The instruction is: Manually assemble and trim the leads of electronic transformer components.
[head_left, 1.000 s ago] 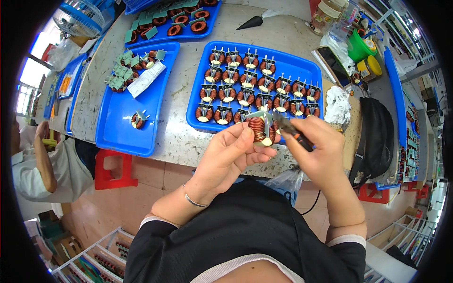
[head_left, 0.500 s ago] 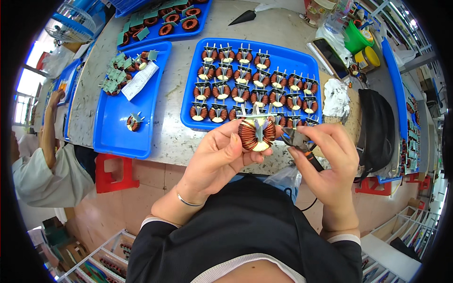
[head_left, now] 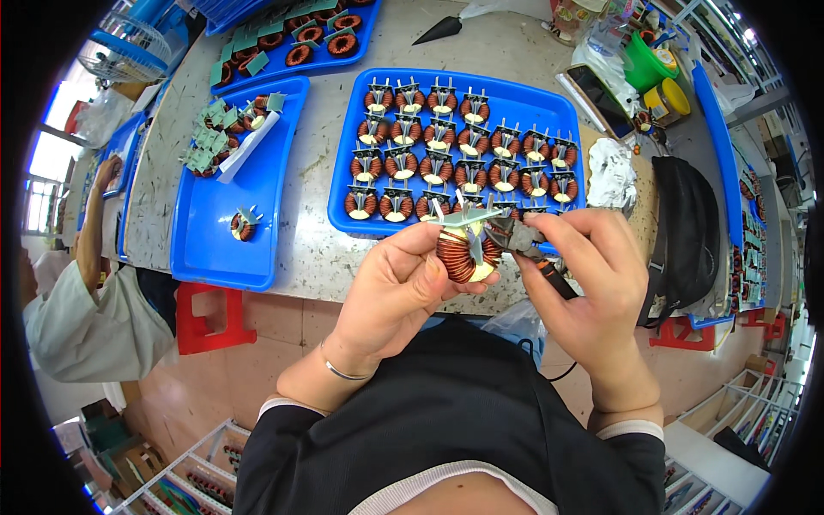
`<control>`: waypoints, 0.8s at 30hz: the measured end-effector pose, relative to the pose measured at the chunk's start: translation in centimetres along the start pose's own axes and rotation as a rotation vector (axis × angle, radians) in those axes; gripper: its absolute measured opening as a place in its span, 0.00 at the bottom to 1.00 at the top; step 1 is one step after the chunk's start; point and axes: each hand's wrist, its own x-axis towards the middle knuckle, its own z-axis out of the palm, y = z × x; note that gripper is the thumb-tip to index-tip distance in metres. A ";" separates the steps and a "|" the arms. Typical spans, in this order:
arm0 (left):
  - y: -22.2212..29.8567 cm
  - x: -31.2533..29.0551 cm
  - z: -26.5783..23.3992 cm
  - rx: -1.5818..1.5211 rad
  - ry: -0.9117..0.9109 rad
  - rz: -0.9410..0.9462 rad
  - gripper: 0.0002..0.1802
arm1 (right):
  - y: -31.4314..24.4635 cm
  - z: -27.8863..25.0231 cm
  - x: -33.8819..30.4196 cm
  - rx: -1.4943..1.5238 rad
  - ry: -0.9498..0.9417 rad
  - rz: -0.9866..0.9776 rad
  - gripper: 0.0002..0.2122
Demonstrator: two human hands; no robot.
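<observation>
My left hand (head_left: 399,287) is closed round a toroidal coil (head_left: 462,256), copper wire on a pale yellow core with a green board and metal pins on top. In my right hand (head_left: 592,275) is a pair of pliers or cutters (head_left: 554,276) with dark handles showing some orange. Its grey jaws lie against the right side of the coil, near the board. Exactly what the jaws grip is hidden. Just beyond both hands sits a blue tray (head_left: 549,96) holding rows of similar coils, pins upward.
A second blue tray (head_left: 225,257) at left holds a heap of coils with green boards, a paper slip (head_left: 253,150) and one separate coil (head_left: 244,225). Right of the main tray are crumpled white material (head_left: 611,176) and a black bag (head_left: 687,236). A co-worker's arm (head_left: 90,227) shows far left.
My right hand has brought the tool up and leftward, from beside the coil to touching it. The coil has tilted slightly in my left hand. At far left, the co-worker's hand has shifted.
</observation>
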 end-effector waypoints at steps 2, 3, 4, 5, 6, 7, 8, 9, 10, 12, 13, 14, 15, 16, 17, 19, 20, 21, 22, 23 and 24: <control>-0.1 0.0 0.2 0.002 0.014 0.002 0.26 | 0.1 0.0 0.0 -0.008 -0.010 -0.027 0.18; -0.1 0.1 0.2 0.005 0.030 0.003 0.26 | 0.2 -0.1 0.0 -0.009 -0.010 -0.027 0.18; -0.2 0.1 0.2 0.005 0.029 0.003 0.26 | 0.2 -0.1 0.0 -0.027 -0.026 -0.039 0.18; -0.3 0.1 0.2 0.009 0.028 0.010 0.25 | 0.2 -0.2 0.0 -0.044 -0.043 -0.051 0.18; -0.3 0.1 0.2 0.013 0.027 0.016 0.25 | 0.3 -0.2 -0.1 -0.044 -0.042 -0.052 0.18; -0.3 0.1 0.2 0.014 0.027 0.017 0.25 | 0.4 -0.1 -0.1 -0.042 -0.061 -0.065 0.17; -0.3 0.2 0.2 0.025 0.034 0.006 0.24 | 0.7 -0.1 -0.1 -0.041 -0.081 -0.074 0.17; -0.4 0.4 0.2 0.036 0.042 -0.005 0.24 | 0.9 0.0 0.0 -0.041 -0.083 -0.072 0.17; -0.4 0.6 0.1 0.035 0.044 -0.007 0.24 | 1.1 0.0 0.0 -0.039 -0.100 -0.066 0.16; -0.6 0.6 0.1 0.015 0.066 -0.026 0.22 | 1.2 0.1 0.1 -0.036 -0.115 -0.065 0.15; -0.8 0.6 0.0 0.016 0.068 -0.025 0.22 | 1.4 0.3 0.0 -0.042 -0.140 -0.054 0.15; -1.1 0.8 -0.2 -0.008 0.086 -0.036 0.21 | 1.5 0.4 0.0 -0.052 -0.164 -0.041 0.14; -1.3 0.9 -0.3 -0.032 0.105 -0.048 0.20 | 1.7 0.6 -0.1 -0.053 -0.162 -0.039 0.14; -1.3 0.9 -0.4 -0.032 0.104 -0.050 0.20 | 1.9 1.0 -0.3 -0.032 -0.155 -0.012 0.13; -1.3 1.0 -0.4 -0.061 0.116 -0.076 0.20 | 2.1 1.2 -0.4 -0.010 -0.148 0.014 0.12; -1.2 1.3 -0.5 -0.091 0.127 -0.104 0.20 | 2.4 1.2 -0.6 0.051 -0.186 0.098 0.11; -1.1 1.3 -0.7 -0.104 0.094 -0.113 0.21 | 2.5 1.2 -0.7 0.113 -0.224 0.179 0.10; -0.9 1.2 -0.9 -0.117 0.062 -0.122 0.21 | 2.7 1.1 -0.8 0.115 -0.225 0.179 0.10; -0.7 1.1 -1.0 -0.117 0.065 -0.122 0.21 | 2.9 0.7 -1.0 0.269 -0.166 0.278 0.09; -0.4 0.9 -1.2 -0.158 0.023 -0.117 0.22 | 3.3 0.4 -1.1 0.429 -0.112 0.369 0.08; -0.2 0.9 -1.2 -0.203 -0.030 -0.119 0.23 | 3.8 -0.6 -1.6 0.501 -0.050 0.423 0.08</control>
